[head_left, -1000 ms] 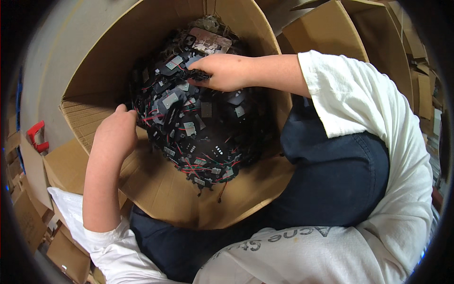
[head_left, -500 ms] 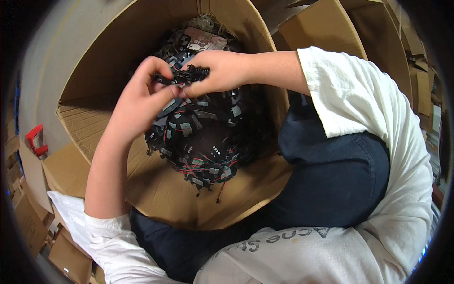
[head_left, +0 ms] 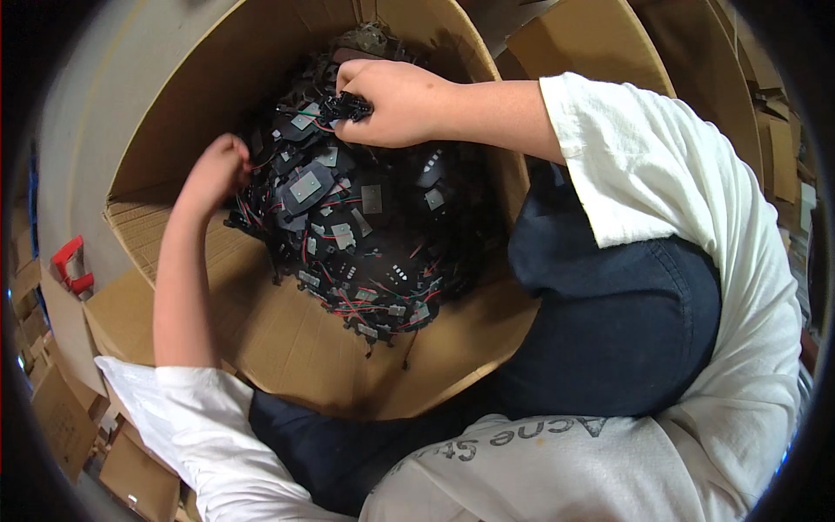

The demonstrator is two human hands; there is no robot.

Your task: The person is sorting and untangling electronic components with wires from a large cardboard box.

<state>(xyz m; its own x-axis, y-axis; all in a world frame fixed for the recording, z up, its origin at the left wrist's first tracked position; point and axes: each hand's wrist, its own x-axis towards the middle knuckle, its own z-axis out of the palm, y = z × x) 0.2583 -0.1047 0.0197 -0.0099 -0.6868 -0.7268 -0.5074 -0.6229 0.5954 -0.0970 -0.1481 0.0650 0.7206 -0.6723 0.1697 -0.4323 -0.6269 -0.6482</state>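
Observation:
Inside a big cardboard box (head_left: 365,383) lies a heap of small black plastic parts (head_left: 344,235) with silvery metal plates and thin red, green and black wires. My right hand (head_left: 391,103) is above the far side of the heap, its fingers closed around a bunch of small black plastic pieces (head_left: 345,107). At the heap's left edge, my left hand (head_left: 219,170) has its fingers bent together. A thin reddish wire shows by its fingertips; whatever is pinched there is too small to make out.
The box walls rise at the left, back and right. More open cardboard (head_left: 591,43) stands at the back right. On the left are a red plastic handle-shaped thing (head_left: 72,265), folded cartons (head_left: 65,426) and a white plastic bag (head_left: 139,400). My dark-trousered knees flank the box.
My hands were together over the heap, working on a black part. Now they are apart: the left has moved left and down, while the right has shifted slightly away, still holding black pieces.

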